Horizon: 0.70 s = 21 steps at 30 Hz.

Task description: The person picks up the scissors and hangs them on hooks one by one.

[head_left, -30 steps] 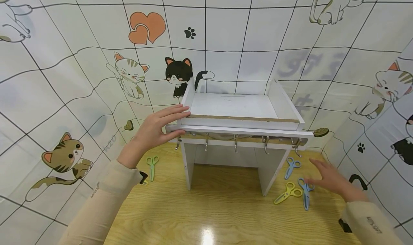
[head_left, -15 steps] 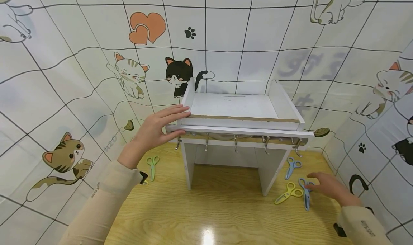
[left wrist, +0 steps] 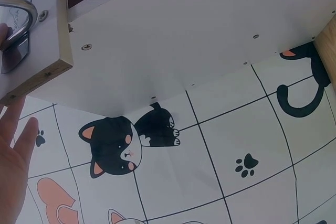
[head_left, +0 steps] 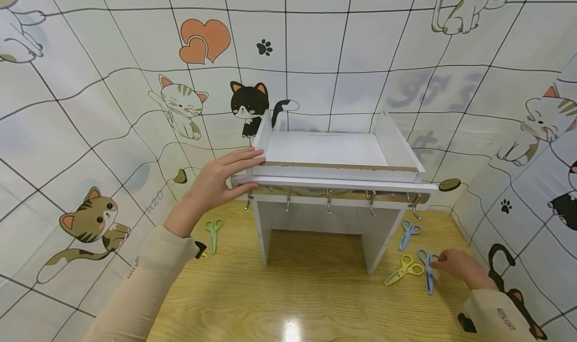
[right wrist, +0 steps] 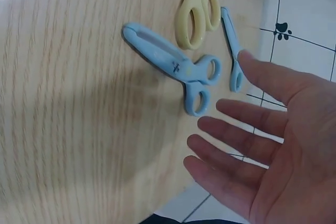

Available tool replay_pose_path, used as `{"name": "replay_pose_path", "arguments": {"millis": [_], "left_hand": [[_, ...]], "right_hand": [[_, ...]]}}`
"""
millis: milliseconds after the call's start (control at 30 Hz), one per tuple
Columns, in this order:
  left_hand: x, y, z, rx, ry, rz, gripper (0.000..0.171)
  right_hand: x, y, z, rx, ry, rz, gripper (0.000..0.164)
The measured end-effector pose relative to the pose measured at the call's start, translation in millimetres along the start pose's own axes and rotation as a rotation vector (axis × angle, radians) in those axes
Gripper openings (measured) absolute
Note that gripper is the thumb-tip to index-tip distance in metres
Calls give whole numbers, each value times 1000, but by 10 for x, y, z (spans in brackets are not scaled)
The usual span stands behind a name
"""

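Observation:
My left hand [head_left: 214, 182] rests on the left front corner of a small white shelf unit [head_left: 338, 173], its fingers over the side panel and its thumb along the front ledge. In the left wrist view its fingers [left wrist: 9, 121] are straight beside the board's end. A row of metal hooks [head_left: 329, 202] lines the front under the ledge. On the right, my right hand [head_left: 462, 268] hovers with its fingers spread, close to the handles of a pair of blue scissors [right wrist: 163, 59]. Yellow scissors [head_left: 397, 277] and a second blue pair [head_left: 405, 238] lie beside them.
Green scissors [head_left: 213, 239] lie left of the shelf on the wooden table [head_left: 270, 302]; a bit of something yellow shows under the left sleeve. A white wall covering [head_left: 315, 41] with cat prints encloses the back and both sides.
My right hand has moved down and slightly left, closer to the nearer blue scissors. The left hand has stayed on the shelf unit, and the scissors lie where they were.

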<state>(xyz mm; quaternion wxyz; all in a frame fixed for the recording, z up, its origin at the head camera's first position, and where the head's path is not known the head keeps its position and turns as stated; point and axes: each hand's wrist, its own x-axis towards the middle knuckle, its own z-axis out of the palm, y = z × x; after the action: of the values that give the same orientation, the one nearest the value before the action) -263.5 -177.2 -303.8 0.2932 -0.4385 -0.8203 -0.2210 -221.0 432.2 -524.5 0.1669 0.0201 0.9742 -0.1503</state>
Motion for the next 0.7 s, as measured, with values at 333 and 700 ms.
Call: {"name": "replay_pose_path", "arguments": {"millis": [333, 700], "left_hand": [[0, 0, -14, 4, 4, 18, 58], [-13, -2, 12, -8, 11, 22, 59]], "right_hand": [[24, -23, 125, 117, -74, 83, 65], [122, 21, 334, 97, -71, 151, 94]]}}
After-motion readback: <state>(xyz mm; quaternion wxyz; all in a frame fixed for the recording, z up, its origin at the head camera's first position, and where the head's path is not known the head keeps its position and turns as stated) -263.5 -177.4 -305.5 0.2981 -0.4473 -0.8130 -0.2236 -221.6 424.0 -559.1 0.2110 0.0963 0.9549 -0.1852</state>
